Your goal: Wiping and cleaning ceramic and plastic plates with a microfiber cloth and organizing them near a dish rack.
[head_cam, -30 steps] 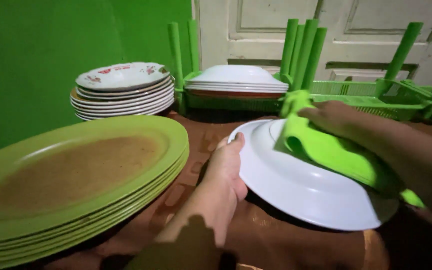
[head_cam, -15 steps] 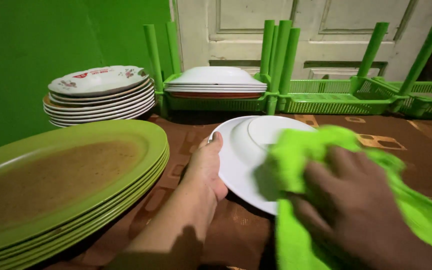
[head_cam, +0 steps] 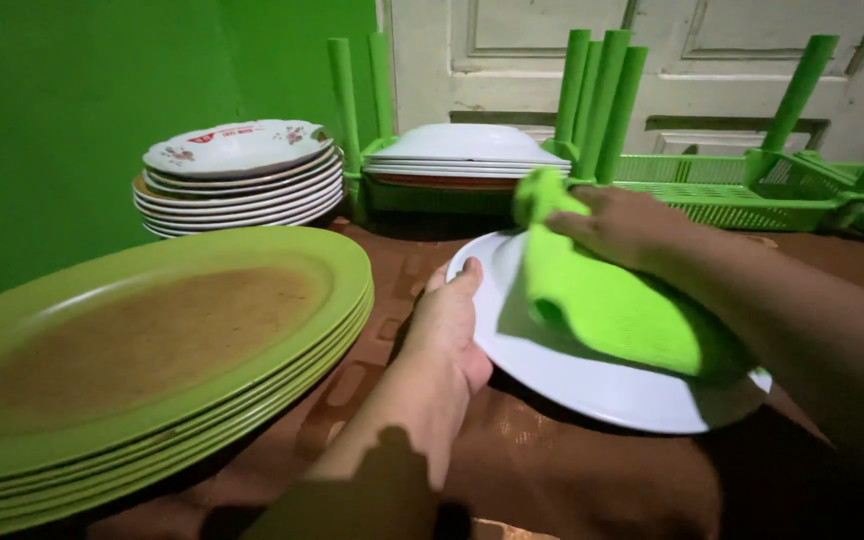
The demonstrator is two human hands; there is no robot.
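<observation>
A white plate (head_cam: 592, 385) lies upside down and tilted over the brown patterned tablecloth (head_cam: 552, 480). My left hand (head_cam: 449, 325) grips its left rim, thumb on top. My right hand (head_cam: 617, 222) presses a bright green cloth (head_cam: 607, 300) against the far part of the plate's underside; the cloth drapes over most of the plate's middle.
A stack of large green oval platters (head_cam: 152, 340) fills the near left. Behind it stands a pile of white patterned plates (head_cam: 240, 175). A green plastic rack (head_cam: 712, 195) with upright posts holds white plates (head_cam: 467, 150) at the back, before a white door and green wall.
My right hand with the cloth has swept from the plate's near right side up to its far edge. The left hand keeps its hold on the rim.
</observation>
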